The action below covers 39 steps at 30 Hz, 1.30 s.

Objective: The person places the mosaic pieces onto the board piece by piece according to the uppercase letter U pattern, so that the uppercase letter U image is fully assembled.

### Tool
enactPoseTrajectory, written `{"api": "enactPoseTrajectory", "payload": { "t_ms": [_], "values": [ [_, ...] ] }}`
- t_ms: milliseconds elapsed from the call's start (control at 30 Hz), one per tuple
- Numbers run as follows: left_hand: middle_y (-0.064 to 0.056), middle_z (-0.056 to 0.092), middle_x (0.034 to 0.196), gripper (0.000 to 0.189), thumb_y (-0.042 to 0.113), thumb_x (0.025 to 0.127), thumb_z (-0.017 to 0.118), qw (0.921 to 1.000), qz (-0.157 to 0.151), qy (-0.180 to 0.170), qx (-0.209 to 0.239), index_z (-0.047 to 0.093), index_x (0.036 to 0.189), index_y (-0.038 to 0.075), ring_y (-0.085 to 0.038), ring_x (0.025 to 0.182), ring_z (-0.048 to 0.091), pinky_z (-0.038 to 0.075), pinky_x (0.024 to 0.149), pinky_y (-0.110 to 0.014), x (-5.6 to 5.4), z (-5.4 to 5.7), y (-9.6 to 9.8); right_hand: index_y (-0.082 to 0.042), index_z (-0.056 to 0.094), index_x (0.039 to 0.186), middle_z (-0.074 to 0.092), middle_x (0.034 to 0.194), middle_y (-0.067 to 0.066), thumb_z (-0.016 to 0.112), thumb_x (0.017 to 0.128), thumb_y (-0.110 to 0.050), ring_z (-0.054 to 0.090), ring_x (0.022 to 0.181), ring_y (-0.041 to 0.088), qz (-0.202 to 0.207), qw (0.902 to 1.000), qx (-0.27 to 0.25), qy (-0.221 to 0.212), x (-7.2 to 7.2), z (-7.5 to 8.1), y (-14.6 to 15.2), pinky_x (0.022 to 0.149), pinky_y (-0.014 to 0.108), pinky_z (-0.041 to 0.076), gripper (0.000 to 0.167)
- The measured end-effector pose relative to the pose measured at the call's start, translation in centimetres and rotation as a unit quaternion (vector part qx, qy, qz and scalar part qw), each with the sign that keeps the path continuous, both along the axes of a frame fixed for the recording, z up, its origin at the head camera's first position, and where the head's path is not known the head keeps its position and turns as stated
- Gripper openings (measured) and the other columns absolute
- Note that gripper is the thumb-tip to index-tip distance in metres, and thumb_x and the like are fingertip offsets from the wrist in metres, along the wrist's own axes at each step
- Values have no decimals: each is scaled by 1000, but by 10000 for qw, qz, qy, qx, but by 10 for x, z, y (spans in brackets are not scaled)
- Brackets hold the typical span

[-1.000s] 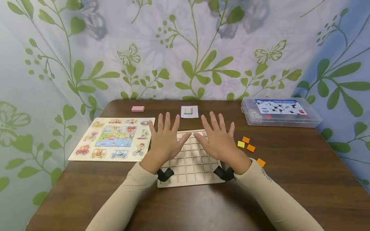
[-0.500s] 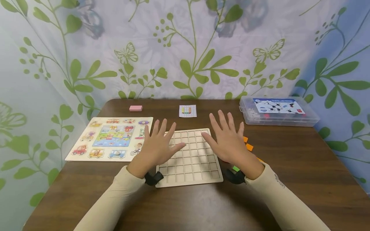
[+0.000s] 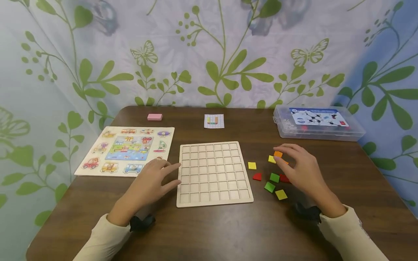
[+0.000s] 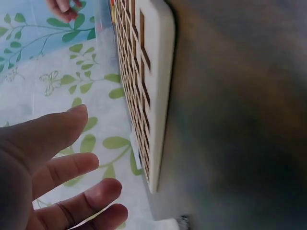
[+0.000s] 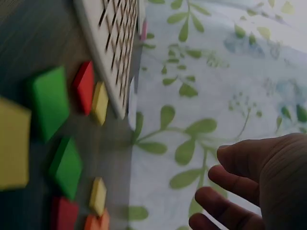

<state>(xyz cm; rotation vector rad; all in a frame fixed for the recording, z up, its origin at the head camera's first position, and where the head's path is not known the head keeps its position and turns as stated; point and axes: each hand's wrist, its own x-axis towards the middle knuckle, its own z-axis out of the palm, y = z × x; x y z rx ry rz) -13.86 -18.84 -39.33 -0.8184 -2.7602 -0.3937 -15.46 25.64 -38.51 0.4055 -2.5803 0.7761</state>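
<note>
Head view: left hand [image 3: 150, 181] with loose, parted fingers at the left edge of a wooden grid board [image 3: 213, 178], contact unclear; right hand [image 3: 303, 168] with relaxed, empty fingers above coloured tiles [image 3: 269, 187]. Board flat on the table [image 3: 209, 235], tiles scattered just to its right, card [image 3: 214, 124] farther back.

Left wrist view: empty hand with thumb and fingers apart, near the board's rim.

Right wrist view: loosely bent fingers around nothing, apart from the tiles.

The left hand [image 3: 148, 183] is at the left edge of the board [image 3: 212, 174], the right hand [image 3: 302, 170] over the tiles [image 3: 274, 177]. Left of the board lies a puzzle [image 3: 128, 148]; farther back are a pink block [image 3: 155, 117], a card [image 3: 214, 121] and a box [image 3: 319, 123].
</note>
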Motion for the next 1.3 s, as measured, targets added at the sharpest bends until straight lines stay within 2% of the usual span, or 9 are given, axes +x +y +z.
{"api": "enactPoseTrajectory", "payload": {
  "t_ms": [100,133,333,433,567,767,933,1167,1300],
  "values": [
    [-4,64,101,50,35,88,83,10000,16,-26,90,72,130,11,-22,90,60,48,81,-45,2,-3,-4,-9,76,116,70,116,11,76,93,-15,64,108,34,-149,9998,-79,77,0,-8,14,87,58,48,23],
    [-3,64,100,49,35,88,83,9999,52,-74,100,72,129,11,-21,89,60,49,80,-45,3,-4,-5,-9,77,115,71,115,10,76,93,-15,64,107,33,-190,9998,-77,79,-1,-9,18,87,58,47,22],
    [-4,63,106,51,39,89,81,9989,125,-424,157,71,130,11,-21,95,60,50,83,-44,7,-10,-5,-7,76,115,71,113,10,76,94,-16,65,106,32,-197,9998,-46,-27,-5,-10,23,88,57,48,23],
    [-3,61,107,59,50,90,77,9975,42,-699,34,69,134,11,-20,95,57,48,83,-42,9,-14,-1,-7,76,114,71,113,10,76,93,-16,65,105,33,-158,9998,-21,-77,-5,-12,22,87,58,48,23],
    [0,56,105,77,66,86,71,9945,2,-1027,-205,64,140,13,-17,90,52,45,80,-40,10,-19,4,-6,78,111,72,108,8,77,92,-16,66,99,32,-72,9999,64,-47,-6,-18,21,82,56,50,21],
    [1,51,102,84,67,82,74,9893,133,-1419,-306,59,147,14,-15,88,46,42,79,-37,7,-21,8,-6,78,106,72,104,8,77,92,-15,67,95,31,-18,9999,136,-42,-6,-27,21,79,54,52,17],
    [1,51,103,87,64,80,76,9850,40,-1687,-349,55,150,16,-15,89,45,42,78,-35,-1,-19,9,-5,78,105,72,104,9,76,93,-15,67,96,32,-2,9999,132,-89,-6,-26,19,80,55,52,16],
    [-3,54,112,82,56,82,79,9873,-282,-1482,-504,56,149,15,-18,90,46,42,79,-36,-20,-17,14,-4,77,109,71,108,12,74,95,-17,64,102,36,-116,9990,166,-406,-4,-25,16,86,60,50,19],
    [-5,56,114,78,53,85,78,9892,-414,-1327,-474,57,147,12,-20,93,48,44,82,-38,-31,-16,17,-4,78,108,71,107,12,75,94,-15,65,102,36,-140,9989,184,-407,-3,-28,16,88,60,50,19]
  ]
}}
